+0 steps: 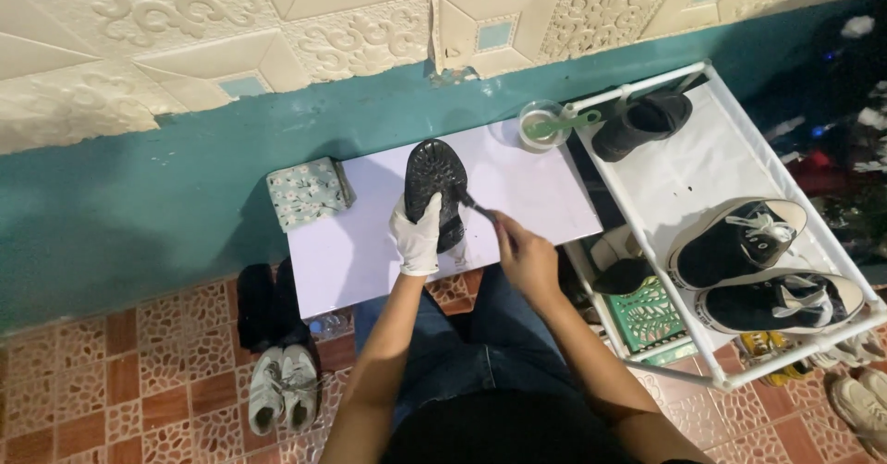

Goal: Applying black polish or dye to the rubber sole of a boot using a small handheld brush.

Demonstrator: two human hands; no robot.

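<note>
— What's on your surface (370,251)?
— A folded floral cloth (309,191) at its upper left and a small glass bowl (540,124) with a green spoon (559,128) at the upper right.
— And the white shelf (702,164) to the right?
— Three black shoes: one (640,124) at top, two sneakers (735,242) (781,302) lower down.

a home corner: shoe rack (739,164), tiled floor (139,372), embossed wall panels (185,30).

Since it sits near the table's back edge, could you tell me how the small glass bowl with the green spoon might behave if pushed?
The glass bowl looks light, so it would probably slide easily on the smooth white table. The green spoon overhangs its rim and might tip out.
</note>
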